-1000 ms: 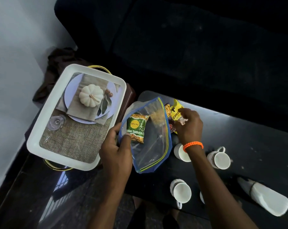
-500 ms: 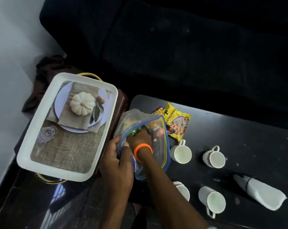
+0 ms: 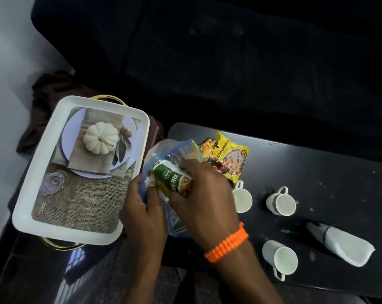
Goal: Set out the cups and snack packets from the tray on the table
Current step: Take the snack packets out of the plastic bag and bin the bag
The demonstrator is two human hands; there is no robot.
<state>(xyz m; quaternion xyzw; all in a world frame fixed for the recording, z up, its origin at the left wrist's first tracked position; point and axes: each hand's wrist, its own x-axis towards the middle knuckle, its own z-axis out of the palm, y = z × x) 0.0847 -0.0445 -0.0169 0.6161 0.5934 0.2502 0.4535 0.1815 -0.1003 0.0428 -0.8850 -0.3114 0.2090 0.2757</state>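
At frame left the tray (image 3: 23, 218) is seen emptied. At centre a zip bag (image 3: 174, 220) is gripped by the left hand (image 3: 141, 216), while a green packet (image 3: 172, 181) is pinched in the right hand (image 3: 199, 198), not yet laid down. Rightward on the table (image 3: 328, 183), yellow packets (image 3: 231, 159) and cups (image 3: 281, 200) are already set out.

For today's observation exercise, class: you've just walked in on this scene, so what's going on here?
A person is unpacking snacks. The right hand grips a green snack packet at the mouth of a clear zip bag, which the left hand holds. A yellow packet and three white cups sit on the black table. The white tray carries nothing loose.
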